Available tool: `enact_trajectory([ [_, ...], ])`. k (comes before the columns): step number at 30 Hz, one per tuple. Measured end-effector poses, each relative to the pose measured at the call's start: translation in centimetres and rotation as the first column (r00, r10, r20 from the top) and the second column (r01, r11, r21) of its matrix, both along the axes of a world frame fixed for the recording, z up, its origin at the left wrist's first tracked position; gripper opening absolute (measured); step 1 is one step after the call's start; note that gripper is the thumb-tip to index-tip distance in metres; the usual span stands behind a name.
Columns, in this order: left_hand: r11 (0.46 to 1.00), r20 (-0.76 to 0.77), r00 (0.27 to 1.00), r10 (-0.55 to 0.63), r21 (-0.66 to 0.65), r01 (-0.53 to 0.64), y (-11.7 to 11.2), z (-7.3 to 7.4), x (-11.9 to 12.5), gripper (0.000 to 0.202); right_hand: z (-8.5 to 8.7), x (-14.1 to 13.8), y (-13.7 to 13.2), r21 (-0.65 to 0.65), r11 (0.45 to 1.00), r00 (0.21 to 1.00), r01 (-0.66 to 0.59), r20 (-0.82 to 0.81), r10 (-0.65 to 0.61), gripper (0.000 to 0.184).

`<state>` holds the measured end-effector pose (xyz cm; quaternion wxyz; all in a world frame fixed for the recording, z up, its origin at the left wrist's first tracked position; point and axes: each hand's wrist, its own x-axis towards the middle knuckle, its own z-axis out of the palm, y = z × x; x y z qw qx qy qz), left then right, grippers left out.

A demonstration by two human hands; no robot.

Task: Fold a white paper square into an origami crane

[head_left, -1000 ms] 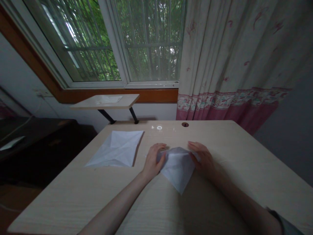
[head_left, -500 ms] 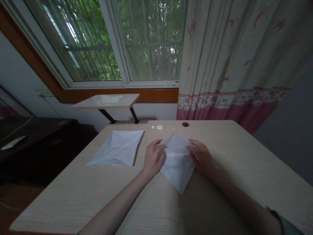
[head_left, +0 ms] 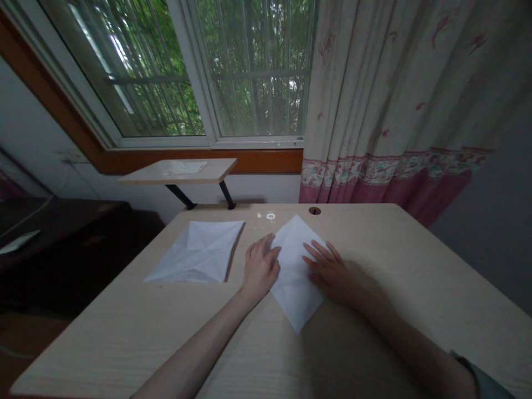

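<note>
A white sheet of paper (head_left: 291,271) lies on the desk in a diamond shape, one corner pointing at me and the opposite one at the window. Faint creases cross its surface. Along its left edge rests my left hand (head_left: 261,267), fingers loosely bent, thumb apart, fingertips touching the paper. My right hand (head_left: 330,274) is spread over the right part of the sheet, its fingers stretched and lying flat. Neither hand grips the paper. To the left lies a second creased white sheet (head_left: 203,252), untouched, its right edge slightly raised.
The pale wooden desk (head_left: 399,249) has a round cable hole (head_left: 315,211) near its back edge. A small raised shelf (head_left: 216,170) on black legs stands at the back left, with a white paper (head_left: 185,167) on it. Behind are a barred window and a patterned curtain (head_left: 374,111).
The paper has turned a little, and its far corner has shifted toward the window. My right hand has moved left from the paper's edge onto its surface, fingers spreading. My left hand barely moved.
</note>
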<state>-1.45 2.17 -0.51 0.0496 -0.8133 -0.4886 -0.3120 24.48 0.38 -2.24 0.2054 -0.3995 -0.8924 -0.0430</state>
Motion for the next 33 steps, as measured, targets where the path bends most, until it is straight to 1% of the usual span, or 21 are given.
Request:
enact_trajectory([
  [2,0.999,-0.015,1.0,0.023,-0.029,-0.023,0.0,-0.1,0.0,0.034,0.0,0.1,0.0,-0.068,0.997,0.999,-0.043,-0.001,0.043,0.044],
  [5,0.995,-0.01,0.998,0.067,-0.067,-0.067,0.0,-0.2,0.1,0.033,-0.1,0.0,0.0,-0.126,0.991,0.999,-0.05,0.0,0.051,0.043],
  [8,0.987,0.005,0.992,0.125,-0.104,-0.124,0.0,-0.2,0.1,0.035,-0.1,-0.1,0.0,-0.121,0.993,1.0,-0.006,0.027,0.009,0.041],
  [11,0.974,0.01,0.982,0.186,-0.134,-0.183,0.1,-0.3,0.1,0.045,-0.1,-0.1,-0.1,-0.092,0.994,0.998,0.054,0.048,-0.05,0.04],
  [13,0.965,0.012,0.975,0.22,-0.149,-0.216,0.1,-0.4,0.1,0.049,-0.2,0.0,-0.1,-0.09,0.993,0.996,0.073,0.054,-0.069,0.04],
  [18,0.954,0.009,0.964,0.266,-0.143,-0.262,0.1,-0.8,0.1,0.045,-0.7,0.1,0.1,-0.097,0.991,0.996,0.09,0.005,-0.09,0.04],
  [22,0.953,0.015,0.962,0.274,-0.14,-0.269,0.1,-0.6,0.0,0.042,-1.0,0.2,0.1,-0.09,0.991,0.995,0.094,-0.013,-0.096,0.04],
  [27,0.952,0.05,0.962,0.267,-0.169,-0.255,-0.2,0.3,0.1,0.036,-1.0,0.3,0.2,-0.109,0.991,0.996,0.08,-0.029,-0.084,0.037],
  [30,0.962,0.121,0.963,0.239,-0.165,-0.218,-0.1,0.4,0.0,0.033,-1.0,0.4,0.2,-0.121,0.99,0.996,0.074,-0.037,-0.079,0.037],
  [33,0.977,0.221,0.954,0.201,-0.121,-0.178,0.1,0.1,-0.3,0.034,-1.0,0.4,0.2,-0.12,0.99,0.996,0.074,-0.031,-0.078,0.038],
])
